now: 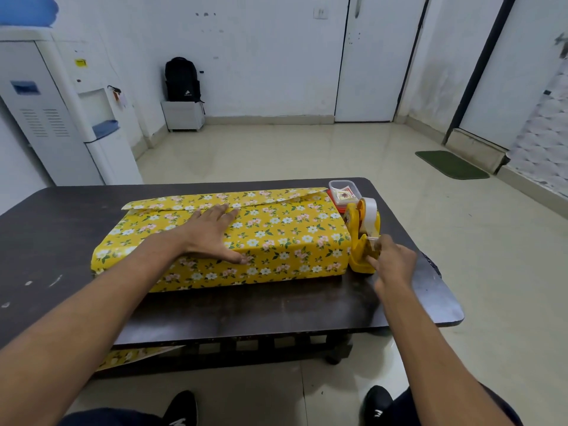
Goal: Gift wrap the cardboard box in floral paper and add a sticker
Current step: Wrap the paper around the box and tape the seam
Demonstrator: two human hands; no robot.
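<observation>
While left hand (pixel 212 232) lies spread on the wrapped box (pixel 285 238), right hand (pixel 392 262) pinches tape (pixel 371 210).

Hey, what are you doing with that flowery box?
A person is wrapping a box in yellow floral paper on a table. The left hand presses flat on top, holding the overlap down. The right hand pinches tape at the dispenser beside the box. No sticker shows yet.

We read no text. Logo on backpack (pixel 182 79), yellow label (pixel 80 63) on water dispenser (pixel 46 118), printed card (pixel 345 195) in plastic container (pixel 336 183): too small for us.
</observation>
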